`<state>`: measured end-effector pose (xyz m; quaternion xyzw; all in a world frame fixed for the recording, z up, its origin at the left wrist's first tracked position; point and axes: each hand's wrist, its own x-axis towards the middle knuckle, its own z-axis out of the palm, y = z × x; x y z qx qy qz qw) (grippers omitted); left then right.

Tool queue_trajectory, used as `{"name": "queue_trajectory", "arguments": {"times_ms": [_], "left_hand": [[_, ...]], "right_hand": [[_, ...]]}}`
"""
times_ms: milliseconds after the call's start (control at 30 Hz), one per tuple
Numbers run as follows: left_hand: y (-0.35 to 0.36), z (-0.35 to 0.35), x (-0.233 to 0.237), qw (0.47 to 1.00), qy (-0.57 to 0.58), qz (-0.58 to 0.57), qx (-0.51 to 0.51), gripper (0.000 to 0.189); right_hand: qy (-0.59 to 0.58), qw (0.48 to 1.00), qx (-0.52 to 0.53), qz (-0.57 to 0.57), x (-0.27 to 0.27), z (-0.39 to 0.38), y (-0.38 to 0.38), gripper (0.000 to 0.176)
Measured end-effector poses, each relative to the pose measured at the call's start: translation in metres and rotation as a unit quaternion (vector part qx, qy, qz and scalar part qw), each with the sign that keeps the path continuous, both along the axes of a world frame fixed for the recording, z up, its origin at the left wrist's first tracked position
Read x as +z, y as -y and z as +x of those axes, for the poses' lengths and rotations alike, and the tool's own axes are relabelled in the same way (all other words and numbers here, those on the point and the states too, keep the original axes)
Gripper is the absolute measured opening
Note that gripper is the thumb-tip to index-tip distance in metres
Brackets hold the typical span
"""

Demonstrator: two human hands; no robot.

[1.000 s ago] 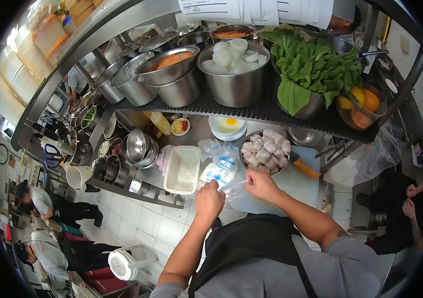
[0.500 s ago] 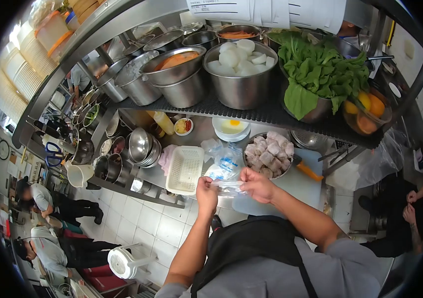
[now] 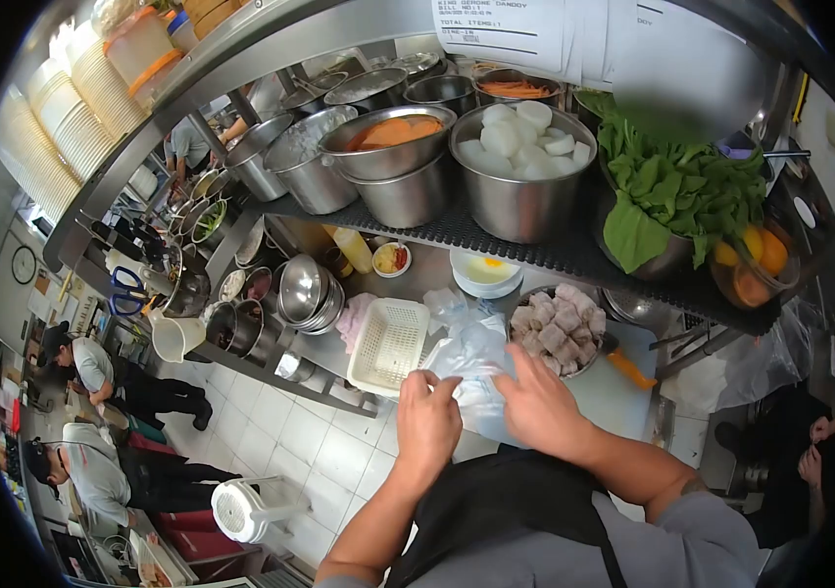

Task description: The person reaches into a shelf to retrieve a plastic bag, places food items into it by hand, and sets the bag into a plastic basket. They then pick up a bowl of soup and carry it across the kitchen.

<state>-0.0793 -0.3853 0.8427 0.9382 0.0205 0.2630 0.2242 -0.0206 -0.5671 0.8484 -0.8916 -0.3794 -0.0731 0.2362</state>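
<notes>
A clear plastic bag (image 3: 481, 367) with blue print is stretched between my two hands over the counter's near edge. My left hand (image 3: 429, 419) pinches one side of its mouth, thumb against curled fingers. Closed on the opposite side is my right hand (image 3: 543, 404), its index finger extended along the plastic. Just beyond my left hand stands a white perforated basket (image 3: 386, 345). A metal bowl of pale, coated chunks (image 3: 557, 328) sits beyond my right hand. To its right, an orange-handled knife (image 3: 630, 368) lies on a pale cutting board (image 3: 635, 341).
A shelf (image 3: 476, 233) above the counter carries metal pots, peeled white pieces (image 3: 525, 137) and leafy greens (image 3: 677, 196). A bowl with egg (image 3: 486, 272) stands behind the bag. Metal bowls (image 3: 305, 294) are stacked left. Two people work at far left; another person's hands show at right.
The bag has opened out from a gathered strip into a wider, puffed shape. My hands have moved slightly apart and lower, and the whole view has shifted.
</notes>
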Motion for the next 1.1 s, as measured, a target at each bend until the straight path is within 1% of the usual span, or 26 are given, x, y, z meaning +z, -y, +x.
{"name": "queue_trajectory", "arguments": {"times_ms": [67,133,167,200,267,333,400,433,467,533,600,667,767,800,867,1000,1100], "left_hand": [[0.007,-0.02,0.032,0.999,0.015,-0.034,-0.027,0.03],[0.011,-0.042,0.065,0.997,0.021,-0.057,-0.055,0.031],[0.011,-0.05,0.074,0.995,0.029,-0.059,-0.07,0.032],[0.01,-0.058,0.082,0.994,0.037,-0.06,-0.086,0.033],[0.008,-0.068,0.088,0.991,0.053,-0.06,-0.109,0.035],[0.001,-0.066,0.071,0.99,0.074,-0.044,-0.108,0.034],[-0.006,-0.055,0.035,0.99,0.08,-0.035,-0.106,0.031],[-0.008,-0.046,0.009,0.993,0.056,-0.038,-0.098,0.029],[-0.01,-0.038,-0.021,0.994,-0.001,-0.056,-0.097,0.028],[-0.01,-0.028,-0.088,0.991,-0.057,-0.073,-0.092,0.028],[-0.001,-0.028,-0.133,0.987,-0.098,-0.088,-0.09,0.027],[0.016,-0.03,-0.157,0.984,-0.123,-0.1,-0.085,0.028],[0.038,-0.03,-0.17,0.978,-0.141,-0.126,-0.09,0.032],[0.044,-0.031,-0.166,0.972,-0.168,-0.127,-0.099,0.034],[0.049,-0.033,-0.16,0.965,-0.204,-0.093,-0.133,0.036],[0.054,-0.03,-0.15,0.96,-0.229,-0.042,-0.153,0.042],[0.062,-0.023,-0.145,0.972,-0.208,-0.041,-0.1,0.046]], "right_hand": [[0.0,0.997,0.029,0.067,0.036,-0.015,0.01,0.03],[-0.011,0.993,0.045,0.109,0.064,-0.03,0.018,0.029],[-0.015,0.99,0.052,0.13,0.074,-0.035,0.021,0.028],[0.01,0.988,0.053,0.145,0.08,-0.041,0.022,0.029],[0.02,0.986,0.057,0.153,0.084,-0.05,0.022,0.03],[0.047,0.983,0.061,0.164,0.081,-0.054,0.019,0.03],[0.083,0.979,0.056,0.179,0.044,-0.045,0.01,0.03],[0.042,0.987,0.052,0.148,0.025,-0.036,0.008,0.028],[-0.001,0.992,0.048,0.118,0.003,-0.026,0.007,0.026],[0.015,0.987,0.069,0.141,-0.047,-0.011,0.023,0.024],[-0.034,0.989,-0.067,0.13,-0.097,0.009,0.052,0.025],[-0.093,0.968,-0.216,0.091,-0.113,0.036,0.071,0.033],[-0.09,0.952,-0.288,0.038,-0.111,0.057,0.06,0.042],[-0.048,0.957,-0.285,0.015,-0.121,0.059,0.057,0.044],[0.041,0.959,-0.279,-0.024,-0.142,0.067,0.053,0.048],[0.064,0.96,-0.274,0.004,-0.154,0.072,0.052,0.052],[0.048,0.96,-0.274,0.013,-0.156,0.076,0.054,0.052]]}}
